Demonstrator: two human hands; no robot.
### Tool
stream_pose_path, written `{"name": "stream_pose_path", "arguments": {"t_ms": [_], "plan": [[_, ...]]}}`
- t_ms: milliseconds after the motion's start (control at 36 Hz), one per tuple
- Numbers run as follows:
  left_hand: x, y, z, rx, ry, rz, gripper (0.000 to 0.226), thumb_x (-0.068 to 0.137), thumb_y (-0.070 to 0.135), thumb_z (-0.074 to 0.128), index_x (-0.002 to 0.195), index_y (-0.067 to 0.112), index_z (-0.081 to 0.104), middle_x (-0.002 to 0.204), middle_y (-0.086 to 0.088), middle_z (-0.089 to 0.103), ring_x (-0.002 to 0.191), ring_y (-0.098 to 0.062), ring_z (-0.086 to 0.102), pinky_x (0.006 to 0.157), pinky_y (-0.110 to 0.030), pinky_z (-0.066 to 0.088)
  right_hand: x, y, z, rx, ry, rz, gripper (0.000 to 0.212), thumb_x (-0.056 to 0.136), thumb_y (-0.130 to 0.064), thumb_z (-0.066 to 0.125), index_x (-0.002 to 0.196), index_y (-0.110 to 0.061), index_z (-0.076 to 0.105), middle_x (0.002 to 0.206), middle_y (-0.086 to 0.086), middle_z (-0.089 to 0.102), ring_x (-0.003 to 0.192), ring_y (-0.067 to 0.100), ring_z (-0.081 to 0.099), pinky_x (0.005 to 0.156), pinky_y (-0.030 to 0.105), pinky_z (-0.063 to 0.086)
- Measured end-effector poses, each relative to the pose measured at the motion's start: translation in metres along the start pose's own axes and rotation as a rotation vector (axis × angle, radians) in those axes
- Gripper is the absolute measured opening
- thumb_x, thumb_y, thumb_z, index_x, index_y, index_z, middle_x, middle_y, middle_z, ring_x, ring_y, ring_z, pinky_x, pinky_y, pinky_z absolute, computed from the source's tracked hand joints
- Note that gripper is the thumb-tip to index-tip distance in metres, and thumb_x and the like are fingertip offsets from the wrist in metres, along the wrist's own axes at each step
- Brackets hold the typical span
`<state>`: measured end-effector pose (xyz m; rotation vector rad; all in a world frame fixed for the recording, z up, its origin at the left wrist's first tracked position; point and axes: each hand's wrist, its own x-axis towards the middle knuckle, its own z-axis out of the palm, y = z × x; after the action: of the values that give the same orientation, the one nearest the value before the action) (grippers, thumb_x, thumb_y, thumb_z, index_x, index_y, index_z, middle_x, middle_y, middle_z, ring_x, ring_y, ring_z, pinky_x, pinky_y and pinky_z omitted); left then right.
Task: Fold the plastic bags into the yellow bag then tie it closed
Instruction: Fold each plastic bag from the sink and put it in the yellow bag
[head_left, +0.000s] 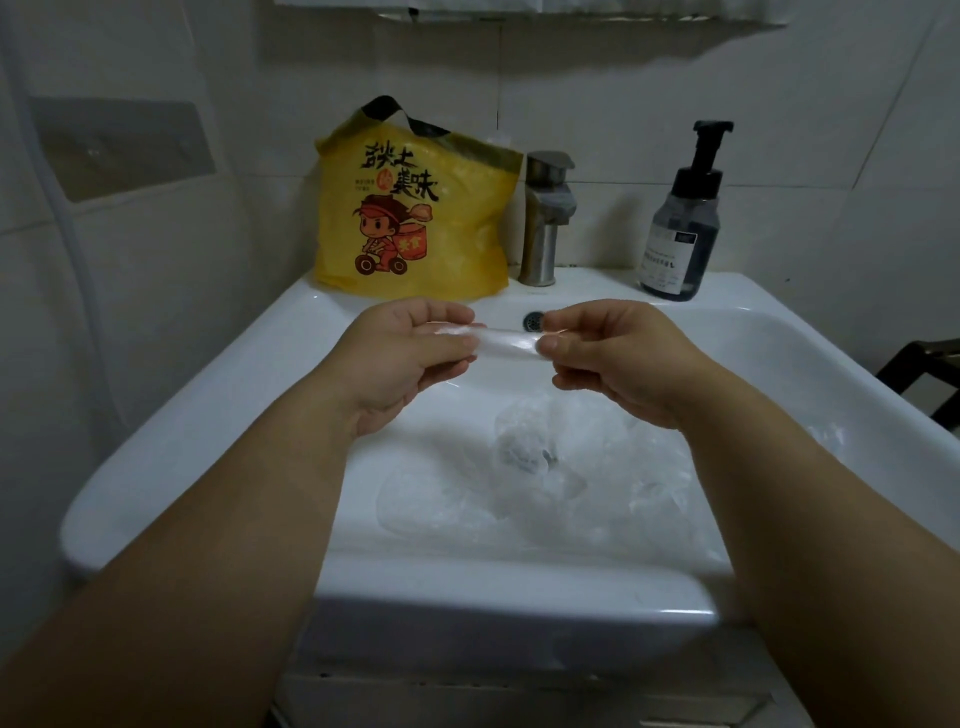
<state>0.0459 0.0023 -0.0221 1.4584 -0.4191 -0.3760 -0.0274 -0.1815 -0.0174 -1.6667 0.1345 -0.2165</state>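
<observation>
Above the sink (156, 441), the left hand (410, 353) and right hand (618, 358) pinch a folded clear plastic bag (511, 340) taut between their fingers; the yellow bag (415, 208) stands at the far rim.

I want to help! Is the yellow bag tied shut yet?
Not yet. The yellow bag stands upright with its handles loose, unknotted.

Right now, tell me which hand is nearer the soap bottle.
Right. The right hand is just in front of the soap bottle; the left hand is farther, in front of the yellow bag. Both pinch a clear bag.
</observation>
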Motion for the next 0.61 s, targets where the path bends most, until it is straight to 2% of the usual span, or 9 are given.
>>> {"name": "stream_pose_path", "arguments": {"t_ms": [83,139,250,306,361,417,500,556,611], "plan": [[0.002,-0.001,0.001,-0.041,0.007,0.019,0.018,0.087,-0.007,0.061,0.094,0.009,0.064,0.087,-0.001,0.072,0.072,-0.007,0.066,0.064,-0.013,0.054,0.001,0.001,0.000,-0.020,-0.026,0.039,0.038,0.084,-0.001,0.065,0.121,-0.002,0.060,0.093,0.012,0.062,0.064,0.013,0.065,0.064,0.020,0.057],[0.003,-0.001,0.001,-0.088,-0.010,0.018,0.017,0.088,-0.006,0.059,0.094,0.009,0.064,0.085,0.000,0.074,0.071,-0.006,0.066,0.064,-0.013,0.053,0.000,0.001,0.003,-0.087,-0.046,0.066,0.037,0.087,-0.003,0.063,0.124,0.000,0.059,0.091,0.012,0.061,0.061,0.013,0.063,0.062,0.019,0.056],[0.005,0.000,0.002,-0.237,-0.020,0.027,0.016,0.090,-0.007,0.055,0.093,0.006,0.062,0.080,-0.001,0.073,0.071,-0.004,0.065,0.064,-0.012,0.052,-0.003,0.001,0.010,-0.298,-0.093,0.029,0.016,0.094,-0.016,0.058,0.102,-0.007,0.068,0.077,0.008,0.056,0.059,0.010,0.057,0.064,0.020,0.056],[0.006,0.001,0.004,-0.342,0.003,0.035,0.013,0.090,-0.005,0.056,0.092,0.006,0.062,0.079,-0.001,0.071,0.073,-0.005,0.064,0.064,-0.012,0.052,-0.003,0.001,0.015,-0.404,-0.066,-0.027,0.019,0.097,-0.023,0.053,0.086,-0.012,0.064,0.072,0.005,0.054,0.057,0.010,0.055,0.063,0.021,0.053],[0.006,0.001,0.006,-0.427,-0.029,0.028,0.008,0.084,0.005,0.062,0.092,0.009,0.062,0.080,-0.001,0.068,0.077,-0.007,0.062,0.068,-0.017,0.053,-0.002,0.002,0.022,-0.429,-0.009,-0.082,0.025,0.099,-0.025,0.049,0.081,-0.011,0.059,0.068,0.004,0.052,0.056,0.010,0.054,0.065,0.026,0.051],[0.004,-0.001,0.009,-0.356,-0.153,-0.019,0.026,0.074,0.028,0.066,0.094,0.013,0.061,0.083,0.001,0.070,0.084,-0.009,0.065,0.077,-0.025,0.053,-0.003,0.002,0.032,-0.365,0.009,-0.132,0.027,0.100,-0.022,0.047,0.078,-0.009,0.057,0.065,0.004,0.051,0.054,0.012,0.052,0.064,0.029,0.049],[-0.001,-0.012,0.019,0.015,-0.318,-0.106,0.057,0.065,0.060,0.061,0.102,0.018,0.065,0.093,0.000,0.071,0.086,-0.010,0.068,0.083,-0.032,0.053,-0.005,0.005,0.044,-0.270,-0.013,-0.173,0.028,0.099,-0.016,0.047,0.074,-0.011,0.058,0.059,-0.003,0.055,0.051,0.008,0.050,0.058,0.026,0.046],[0.000,-0.016,0.025,0.139,-0.292,-0.103,0.058,0.073,0.064,0.052,0.104,0.018,0.067,0.102,-0.012,0.069,0.093,-0.019,0.067,0.089,-0.036,0.054,-0.005,0.008,0.048,-0.303,-0.009,-0.198,0.028,0.098,-0.014,0.047,0.074,-0.012,0.061,0.056,-0.011,0.058,0.047,-0.001,0.051,0.055,0.021,0.044],[0.002,-0.016,0.026,0.146,-0.201,-0.087,0.048,0.091,0.059,0.042,0.102,0.021,0.069,0.111,-0.016,0.069,0.104,-0.025,0.067,0.095,-0.040,0.053,-0.005,0.010,0.050,-0.336,-0.007,-0.225,0.030,0.099,-0.018,0.047,0.076,-0.007,0.063,0.052,-0.013,0.057,0.046,-0.004,0.050,0.054,0.019,0.043]]}}
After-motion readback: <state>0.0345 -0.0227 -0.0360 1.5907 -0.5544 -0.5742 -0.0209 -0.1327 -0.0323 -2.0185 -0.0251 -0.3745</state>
